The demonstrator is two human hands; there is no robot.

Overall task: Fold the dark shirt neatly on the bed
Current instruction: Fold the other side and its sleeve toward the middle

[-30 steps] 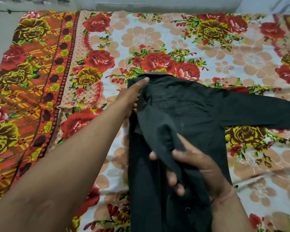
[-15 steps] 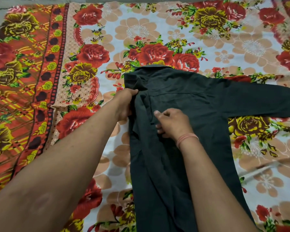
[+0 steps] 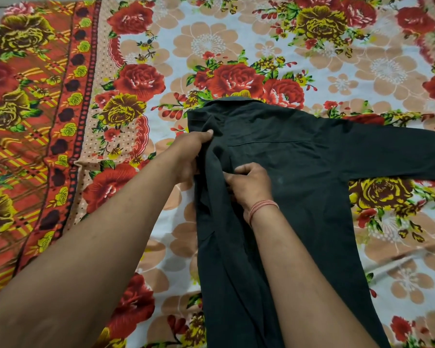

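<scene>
Shirt: My black long-sleeved cloth shirt [image 3: 299,172] lay back-up on the floral bedsheet [image 3: 211,46], under both hands, its collar just beyond them.
Left hand: My left hand [image 3: 189,156] gripped the folded shoulder edge, fingers curled.
Right hand: My right hand [image 3: 251,187], just beside it, pinched the turned-in fold.
Other sleeve [image 3: 399,151]: stretched away beyond my right hand.
Handling: light, soft and limp, I judged; best held at seams and edges.

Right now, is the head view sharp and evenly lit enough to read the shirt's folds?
Head view: light soft and even, no glare; the dark shirt reads near-black, so creases by the left hand and right hand are faint; the wide-angle lens bows the floral bedsheet toward the edges; mild softness overall.
</scene>
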